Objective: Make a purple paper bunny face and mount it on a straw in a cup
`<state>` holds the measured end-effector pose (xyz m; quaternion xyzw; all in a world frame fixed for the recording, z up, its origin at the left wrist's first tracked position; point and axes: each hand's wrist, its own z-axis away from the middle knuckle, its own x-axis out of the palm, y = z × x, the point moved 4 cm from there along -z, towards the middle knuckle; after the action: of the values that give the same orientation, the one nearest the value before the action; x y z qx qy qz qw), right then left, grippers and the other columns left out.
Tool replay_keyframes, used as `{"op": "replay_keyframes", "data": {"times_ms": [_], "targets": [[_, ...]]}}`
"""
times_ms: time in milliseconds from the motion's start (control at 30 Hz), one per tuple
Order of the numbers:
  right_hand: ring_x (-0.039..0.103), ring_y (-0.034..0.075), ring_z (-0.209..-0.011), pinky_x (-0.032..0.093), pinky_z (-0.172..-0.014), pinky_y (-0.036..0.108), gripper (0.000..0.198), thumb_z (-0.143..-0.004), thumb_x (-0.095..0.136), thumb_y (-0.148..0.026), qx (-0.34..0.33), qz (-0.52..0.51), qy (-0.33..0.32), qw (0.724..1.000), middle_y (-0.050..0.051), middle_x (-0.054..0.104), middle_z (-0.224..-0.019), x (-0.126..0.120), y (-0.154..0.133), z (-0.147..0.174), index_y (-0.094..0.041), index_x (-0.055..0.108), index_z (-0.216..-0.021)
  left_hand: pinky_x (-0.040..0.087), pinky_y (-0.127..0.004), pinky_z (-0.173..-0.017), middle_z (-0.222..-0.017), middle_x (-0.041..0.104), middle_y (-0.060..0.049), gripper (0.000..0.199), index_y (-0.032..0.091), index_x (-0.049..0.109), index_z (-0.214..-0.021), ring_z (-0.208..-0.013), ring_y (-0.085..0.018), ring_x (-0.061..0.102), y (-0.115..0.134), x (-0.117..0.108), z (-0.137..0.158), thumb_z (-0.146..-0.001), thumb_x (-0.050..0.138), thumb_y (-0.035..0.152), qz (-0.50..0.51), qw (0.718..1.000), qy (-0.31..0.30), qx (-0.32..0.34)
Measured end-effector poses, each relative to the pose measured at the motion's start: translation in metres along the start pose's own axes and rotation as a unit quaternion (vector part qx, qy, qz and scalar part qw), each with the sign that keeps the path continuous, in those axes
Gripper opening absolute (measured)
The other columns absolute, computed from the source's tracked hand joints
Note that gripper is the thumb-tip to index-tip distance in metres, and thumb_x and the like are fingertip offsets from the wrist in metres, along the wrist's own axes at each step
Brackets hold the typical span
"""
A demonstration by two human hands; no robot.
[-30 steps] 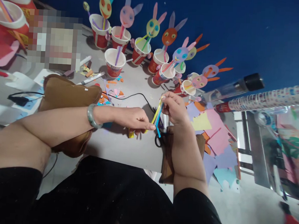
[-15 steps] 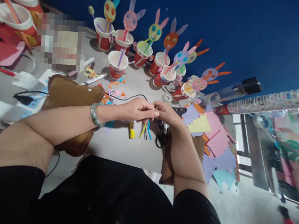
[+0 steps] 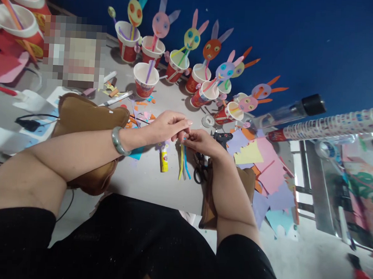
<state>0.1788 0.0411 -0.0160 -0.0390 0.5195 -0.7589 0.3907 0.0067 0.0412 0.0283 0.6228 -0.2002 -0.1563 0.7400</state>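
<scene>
My left hand (image 3: 171, 126), with a bangle on the wrist, is held over the table with its fingers bent inward; whatever they hold is hidden. Just right of it, my right hand (image 3: 202, 141) is closed in a pinch. From its fingertips hang narrow strips, one yellow (image 3: 181, 163) and one blue (image 3: 186, 164); whether they are straws or paper is unclear. Both hands' fingertips nearly meet. Below my left hand is a yellow glue stick (image 3: 164, 159). Black scissors (image 3: 199, 174) lie by my right wrist, and a black glue gun (image 3: 223, 137) is behind it.
Red paper cups (image 3: 145, 84) with paper rabbit heads stand along the blue wall. Brown cushions (image 3: 90, 112) lie under both forearms. Coloured paper sheets (image 3: 269, 170) are piled at right, near a stack of cups (image 3: 332, 125). Paper scraps (image 3: 142, 111) and a marker (image 3: 118, 98) lie behind.
My left hand has moved slightly up and left, away from my right fingertips. The strips' lower ends have shifted right and down, and more of the glue stick shows.
</scene>
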Motion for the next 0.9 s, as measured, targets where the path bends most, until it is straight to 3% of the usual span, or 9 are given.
{"op": "replay_keyframes", "data": {"times_ms": [233, 500, 733, 800, 900], "targets": [[0.053, 0.012, -0.051, 0.041, -0.052, 0.026, 0.018, -0.080, 0.071, -0.035, 0.048, 0.091, -0.004, 0.995, -0.005, 0.057, -0.061, 0.004, 0.003, 0.003, -0.020, 0.067, -0.089, 0.038, -0.015, -0.043, -0.051, 0.060, 0.005, 0.034, 0.015, 0.064, -0.071, -0.041, -0.003, 0.051, -0.004, -0.001, -0.002, -0.104, 0.055, 0.015, -0.013, 1.000, -0.002, 0.015], [0.058, 0.015, -0.064, 0.041, -0.065, 0.030, 0.020, -0.087, 0.068, -0.029, -0.025, 0.263, 0.075, 0.961, 0.002, 0.070, -0.075, -0.004, -0.023, 0.017, -0.019, 0.074, -0.103, 0.036, -0.015, -0.043, -0.052, 0.060, 0.006, 0.036, 0.016, 0.063, -0.070, -0.041, -0.002, 0.050, 0.001, -0.004, 0.001, -0.104, 0.057, 0.020, 0.024, 0.997, 0.034, 0.059], [0.059, 0.016, -0.066, 0.042, -0.068, 0.031, 0.022, -0.087, 0.068, -0.026, -0.063, 0.307, 0.128, 0.941, 0.004, 0.073, -0.078, -0.001, -0.048, 0.030, -0.018, 0.076, -0.105, 0.036, -0.017, -0.044, -0.051, 0.057, 0.006, 0.038, 0.018, 0.062, -0.070, -0.041, -0.003, 0.046, 0.002, -0.015, -0.007, -0.106, 0.058, 0.031, 0.071, 0.990, 0.100, 0.075], [0.060, 0.016, -0.065, 0.042, -0.067, 0.031, 0.019, -0.087, 0.067, -0.026, -0.085, 0.311, 0.128, 0.938, 0.004, 0.074, -0.077, 0.005, -0.053, 0.029, -0.019, 0.076, -0.103, 0.036, -0.019, -0.045, -0.052, 0.056, 0.006, 0.040, 0.019, 0.063, -0.071, -0.043, -0.004, 0.045, 0.000, -0.016, -0.007, -0.105, 0.060, 0.040, 0.062, 0.986, 0.108, 0.109], [0.062, 0.017, -0.067, 0.042, -0.067, 0.030, 0.017, -0.089, 0.064, -0.026, -0.125, 0.328, 0.165, 0.922, 0.004, 0.074, -0.078, 0.009, -0.061, 0.016, -0.019, 0.075, -0.101, 0.039, -0.023, -0.050, -0.054, 0.055, 0.005, 0.046, 0.021, 0.063, -0.071, -0.048, -0.007, 0.048, 0.003, -0.013, 0.001, -0.103, 0.058, 0.054, 0.008, 0.968, 0.116, 0.223]]}}
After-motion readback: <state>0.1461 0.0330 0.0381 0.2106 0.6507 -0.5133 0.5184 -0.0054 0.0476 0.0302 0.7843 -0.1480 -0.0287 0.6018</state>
